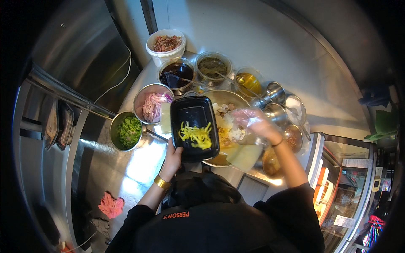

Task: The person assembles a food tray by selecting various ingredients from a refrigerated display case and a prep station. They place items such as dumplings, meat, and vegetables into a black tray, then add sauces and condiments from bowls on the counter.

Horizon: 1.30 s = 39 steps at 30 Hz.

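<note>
Two hands work over a steel counter [126, 168] crowded with food bowls. The left hand [172, 158], a gold bangle [161, 182] at its wrist, grips the near edge of a black rectangular tray [195, 114] from below, at about 7 o'clock of the tray; the tray holds a small heap of yellow shredded food [196, 135] toward its near end. The right hand [253, 122], in a clear plastic glove, hovers at 3 o'clock of the tray over a large steel mixing bowl [228, 99], fingers curled down toward the pale food inside; whether they pinch anything cannot be told, as the hand is blurred. The tray covers the left part of the mixing bowl.

At 10 o'clock of the tray sits a bowl of sliced pink onion [152, 104], and at 9 o'clock a bowl of chopped greens [128, 131]. Around 12 o'clock stand a dark sauce bowl [176, 74], a green sauce bowl [212, 66] and a white tub of shredded meat [166, 44]. Small steel cups [276, 90] at 2 o'clock are hard to make out. A pink cloth [110, 205] lies at 7 o'clock.
</note>
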Each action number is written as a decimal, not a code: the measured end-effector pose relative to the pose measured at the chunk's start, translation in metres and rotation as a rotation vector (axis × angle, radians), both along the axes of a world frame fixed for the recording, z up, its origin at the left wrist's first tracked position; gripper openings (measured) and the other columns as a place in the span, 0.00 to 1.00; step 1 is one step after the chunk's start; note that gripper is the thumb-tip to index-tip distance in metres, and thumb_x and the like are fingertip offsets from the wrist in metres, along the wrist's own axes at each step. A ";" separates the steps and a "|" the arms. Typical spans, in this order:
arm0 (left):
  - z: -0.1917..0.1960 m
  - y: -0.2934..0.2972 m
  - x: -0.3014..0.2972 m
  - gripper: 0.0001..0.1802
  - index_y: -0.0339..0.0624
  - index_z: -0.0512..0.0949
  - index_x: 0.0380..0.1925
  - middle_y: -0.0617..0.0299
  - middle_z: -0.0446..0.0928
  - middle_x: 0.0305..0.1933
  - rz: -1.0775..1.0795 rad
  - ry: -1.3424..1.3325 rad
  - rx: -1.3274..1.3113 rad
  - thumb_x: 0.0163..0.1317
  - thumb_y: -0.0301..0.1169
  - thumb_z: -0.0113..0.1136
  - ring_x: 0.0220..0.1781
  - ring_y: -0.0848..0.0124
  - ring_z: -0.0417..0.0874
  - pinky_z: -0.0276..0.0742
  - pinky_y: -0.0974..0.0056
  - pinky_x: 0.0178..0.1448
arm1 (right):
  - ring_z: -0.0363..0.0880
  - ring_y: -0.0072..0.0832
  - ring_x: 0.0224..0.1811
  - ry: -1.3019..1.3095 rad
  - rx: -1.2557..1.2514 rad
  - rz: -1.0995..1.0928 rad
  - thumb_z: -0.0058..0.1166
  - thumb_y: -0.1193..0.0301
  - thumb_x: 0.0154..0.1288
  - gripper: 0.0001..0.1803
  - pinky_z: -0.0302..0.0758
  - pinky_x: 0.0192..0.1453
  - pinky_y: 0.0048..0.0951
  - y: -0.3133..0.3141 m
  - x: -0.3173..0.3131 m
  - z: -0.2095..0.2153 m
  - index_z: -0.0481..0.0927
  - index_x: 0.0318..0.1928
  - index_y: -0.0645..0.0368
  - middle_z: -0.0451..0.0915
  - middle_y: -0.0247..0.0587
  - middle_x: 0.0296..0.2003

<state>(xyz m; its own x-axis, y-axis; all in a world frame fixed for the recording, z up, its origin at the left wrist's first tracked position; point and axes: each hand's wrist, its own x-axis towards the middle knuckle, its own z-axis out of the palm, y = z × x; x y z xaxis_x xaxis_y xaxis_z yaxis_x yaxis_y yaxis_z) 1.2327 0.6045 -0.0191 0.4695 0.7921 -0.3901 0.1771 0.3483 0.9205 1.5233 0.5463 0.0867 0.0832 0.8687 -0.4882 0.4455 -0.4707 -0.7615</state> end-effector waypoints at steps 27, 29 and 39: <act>0.004 0.010 -0.001 0.23 0.31 0.57 0.52 0.47 0.68 0.48 0.017 0.039 -0.087 0.53 0.23 0.42 0.50 0.62 0.69 0.64 0.64 0.55 | 0.69 0.15 0.22 0.051 -0.091 -0.304 0.54 0.66 0.57 0.10 0.68 0.25 0.16 -0.029 0.046 -0.050 0.77 0.37 0.57 0.75 0.29 0.23; -0.017 0.006 0.004 0.24 0.31 0.57 0.52 0.46 0.68 0.48 -0.030 0.026 0.012 0.53 0.23 0.43 0.51 0.61 0.69 0.63 0.63 0.56 | 0.70 0.15 0.23 0.133 -0.038 -0.239 0.52 0.67 0.58 0.10 0.68 0.25 0.16 -0.021 0.023 -0.016 0.77 0.39 0.58 0.75 0.29 0.24; 0.001 0.020 -0.006 0.25 0.35 0.57 0.56 0.56 0.66 0.51 0.054 -0.140 -0.025 0.55 0.22 0.40 0.53 0.69 0.65 0.58 0.69 0.58 | 0.76 0.27 0.38 -0.344 -0.108 -0.017 0.49 0.66 0.58 0.14 0.75 0.38 0.27 -0.015 0.044 -0.037 0.75 0.44 0.56 0.78 0.39 0.37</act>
